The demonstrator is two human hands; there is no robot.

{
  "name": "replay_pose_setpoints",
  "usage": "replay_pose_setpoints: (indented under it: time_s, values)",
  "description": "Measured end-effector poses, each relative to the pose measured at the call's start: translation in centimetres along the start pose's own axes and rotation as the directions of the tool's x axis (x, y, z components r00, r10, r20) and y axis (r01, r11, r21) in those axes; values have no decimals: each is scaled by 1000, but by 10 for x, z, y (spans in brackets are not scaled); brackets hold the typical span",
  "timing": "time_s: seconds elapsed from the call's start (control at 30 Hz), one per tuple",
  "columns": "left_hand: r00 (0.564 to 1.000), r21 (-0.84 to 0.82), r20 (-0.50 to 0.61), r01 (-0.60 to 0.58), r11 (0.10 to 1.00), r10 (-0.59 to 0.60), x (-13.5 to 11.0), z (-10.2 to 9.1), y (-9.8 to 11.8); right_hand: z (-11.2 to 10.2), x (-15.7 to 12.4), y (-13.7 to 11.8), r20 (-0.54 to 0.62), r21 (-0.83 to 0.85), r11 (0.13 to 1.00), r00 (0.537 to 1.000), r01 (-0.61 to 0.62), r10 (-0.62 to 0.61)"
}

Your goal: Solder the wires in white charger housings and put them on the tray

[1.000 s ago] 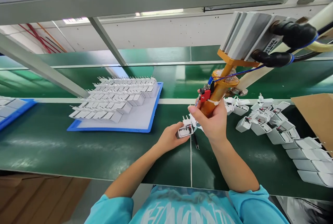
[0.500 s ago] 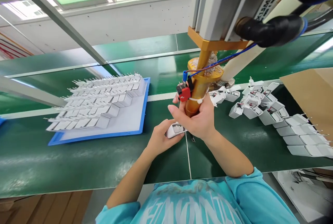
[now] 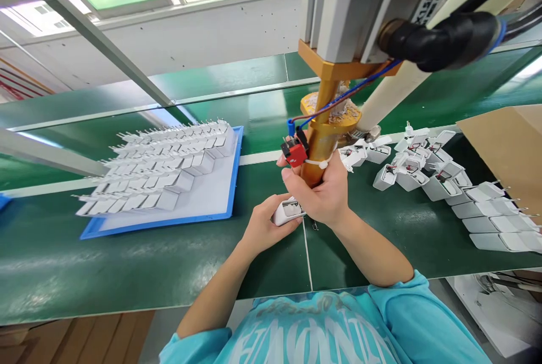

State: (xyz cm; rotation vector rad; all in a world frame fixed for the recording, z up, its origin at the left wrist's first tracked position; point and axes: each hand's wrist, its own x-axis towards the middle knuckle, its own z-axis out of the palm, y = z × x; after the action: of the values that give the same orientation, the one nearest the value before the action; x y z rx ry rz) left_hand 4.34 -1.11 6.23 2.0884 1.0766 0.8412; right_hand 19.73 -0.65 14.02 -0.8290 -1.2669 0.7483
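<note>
My left hand (image 3: 265,224) grips a white plug-adapter case (image 3: 288,211), its open side facing up with pale parts inside. My right hand (image 3: 319,192) is wrapped around the gold metal barrel (image 3: 318,152) of a hanging tool, right above the case. On that barrel sits a red switch (image 3: 294,152) with blue and brown wires, held by a white cable tie. The barrel's lower end and some fingers are hidden behind my right hand. Whether the tool touches the case I cannot tell.
On the left, a blue-rimmed tray (image 3: 231,200) carries rows of closed white adapters (image 3: 169,169) with pins. Loose open cases (image 3: 412,166) lie to the right, beside stacked adapters (image 3: 495,223) and a cardboard box (image 3: 508,132). A large grey cylinder (image 3: 342,14) hangs above the barrel.
The gold barrel and its red switch have shifted slightly to the left in view. Both hands keep their hold, and the case has tilted a little.
</note>
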Motion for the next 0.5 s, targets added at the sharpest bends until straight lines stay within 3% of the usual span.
replay_pose_setpoints:
  time_s: [0.3,0.5]
  values:
    - [1000,-42,8,29,999,-29,0,3,1,0,-1,-1,-9,-17,1000,1000,-17,17]
    - [993,-88,30,116,989,-114,-2,10,-4,-1,0,-5,-39,-46,998,998,-46,44]
